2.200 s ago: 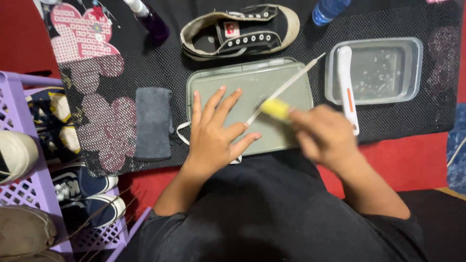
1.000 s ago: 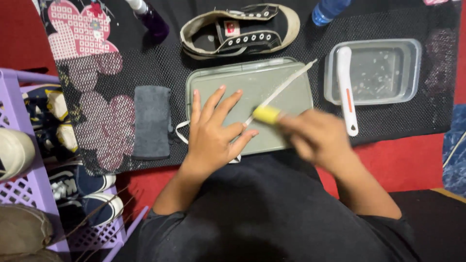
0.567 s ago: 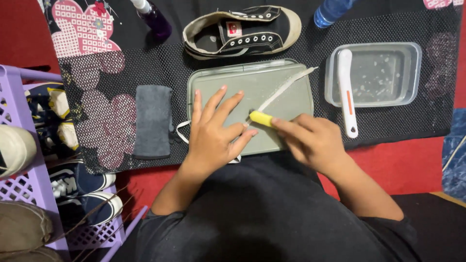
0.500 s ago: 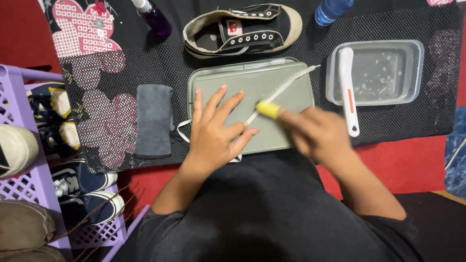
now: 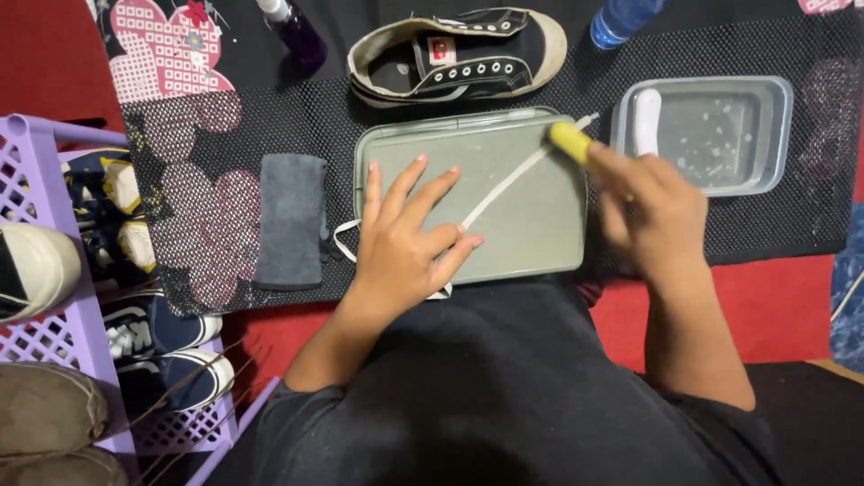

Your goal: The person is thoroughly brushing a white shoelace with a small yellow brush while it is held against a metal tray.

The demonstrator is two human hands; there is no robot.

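Left hand [image 5: 405, 247] lay flat, fingers spread, pinning white shoelace [image 5: 504, 187] to grey tray [image 5: 540, 243]; right hand [image 5: 648, 211], clenched on yellow brush [image 5: 570, 139], had travelled from mid-lace out to far end, scrubbing stroke near complete

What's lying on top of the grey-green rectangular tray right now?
A white shoelace stretches diagonally across the grey-green rectangular tray. The left hand presses flat on its near end, covering that part; the right hand rubs it with a yellow-tipped brush.
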